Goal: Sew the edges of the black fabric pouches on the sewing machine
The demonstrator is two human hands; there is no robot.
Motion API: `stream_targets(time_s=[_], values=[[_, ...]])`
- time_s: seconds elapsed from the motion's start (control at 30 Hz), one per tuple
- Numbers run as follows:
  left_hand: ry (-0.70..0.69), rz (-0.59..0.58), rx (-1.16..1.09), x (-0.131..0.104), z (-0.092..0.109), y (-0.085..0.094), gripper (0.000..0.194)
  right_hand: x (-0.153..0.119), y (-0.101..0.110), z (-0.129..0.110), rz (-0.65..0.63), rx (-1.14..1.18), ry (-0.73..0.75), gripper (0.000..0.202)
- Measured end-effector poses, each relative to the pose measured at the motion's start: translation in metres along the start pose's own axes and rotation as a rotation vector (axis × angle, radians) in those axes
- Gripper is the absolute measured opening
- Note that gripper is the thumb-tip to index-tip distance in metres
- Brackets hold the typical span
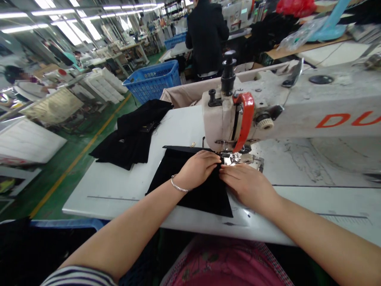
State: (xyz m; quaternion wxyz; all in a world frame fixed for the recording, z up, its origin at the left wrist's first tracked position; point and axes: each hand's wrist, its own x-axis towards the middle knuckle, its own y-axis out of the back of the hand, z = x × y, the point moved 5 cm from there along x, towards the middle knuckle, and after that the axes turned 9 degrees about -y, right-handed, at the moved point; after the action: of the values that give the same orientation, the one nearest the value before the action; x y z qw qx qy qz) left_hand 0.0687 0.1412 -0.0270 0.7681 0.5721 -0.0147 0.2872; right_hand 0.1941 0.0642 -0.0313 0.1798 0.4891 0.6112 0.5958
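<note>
A piece of black cloth (193, 190) lies flat on the white sewing table, its far right part at the presser foot (230, 159) of the sewing machine (220, 119). My left hand (199, 169), with a silver bangle at the wrist, rests on the cloth, fingers together and bent at its edge close to the foot. Just in front of the foot, my right hand (245, 180) grips the cloth's right edge, fingertips close to those of my left. The needle and the fingertips' exact hold are partly hidden. A red guard (244, 119) covers the front of the machine head.
A stack of black cloth pieces (133, 135) lies on the table's left part. Behind it stands a blue basket (154, 81). A person in dark clothing (206, 37) stands beyond the machine. Another blue crate (68, 223) with black cloth is at lower left.
</note>
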Motion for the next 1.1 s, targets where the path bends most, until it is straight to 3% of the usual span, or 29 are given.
stream_targets(time_s=[0.37, 0.5, 0.53, 0.63, 0.67, 0.73, 0.8, 0.9, 1.0, 1.1], values=[[0.007, -0.032, 0.006, 0.002, 0.001, -0.001, 0.025, 0.003, -0.005, 0.004, -0.049, 0.001, -0.018, 0.028], [0.035, -0.116, 0.004, 0.000, 0.009, 0.005, 0.027, -0.002, 0.004, 0.006, -0.076, 0.036, -0.022, 0.031], [0.040, -0.149, -0.002, -0.004, 0.015, 0.007, 0.033, -0.007, 0.010, 0.009, -0.086, 0.041, -0.025, 0.034], [0.030, -0.252, -0.030, -0.021, 0.042, 0.011, 0.090, -0.025, 0.028, 0.025, -0.113, 0.031, -0.082, 0.049], [0.020, -0.281, -0.036, -0.029, 0.052, 0.011, 0.099, -0.031, 0.032, 0.032, -0.114, 0.018, -0.108, 0.053], [0.001, -0.313, -0.036, -0.043, 0.068, 0.007, 0.089, -0.035, 0.035, 0.044, -0.115, -0.013, -0.140, 0.051], [-0.013, -0.287, -0.038, -0.053, 0.078, 0.003, 0.067, -0.028, 0.032, 0.054, -0.090, -0.077, -0.201, 0.033], [-0.012, -0.178, -0.075, -0.057, 0.080, 0.000, 0.063, -0.005, 0.026, 0.060, 0.003, -0.213, -0.327, 0.017], [0.038, -0.069, -0.128, -0.055, 0.076, 0.003, 0.053, 0.005, 0.025, 0.046, 0.035, -0.239, -0.308, 0.020], [0.233, 0.112, -0.226, -0.057, 0.066, 0.013, 0.034, -0.015, 0.029, 0.019, -0.043, 0.016, -0.209, 0.026]])
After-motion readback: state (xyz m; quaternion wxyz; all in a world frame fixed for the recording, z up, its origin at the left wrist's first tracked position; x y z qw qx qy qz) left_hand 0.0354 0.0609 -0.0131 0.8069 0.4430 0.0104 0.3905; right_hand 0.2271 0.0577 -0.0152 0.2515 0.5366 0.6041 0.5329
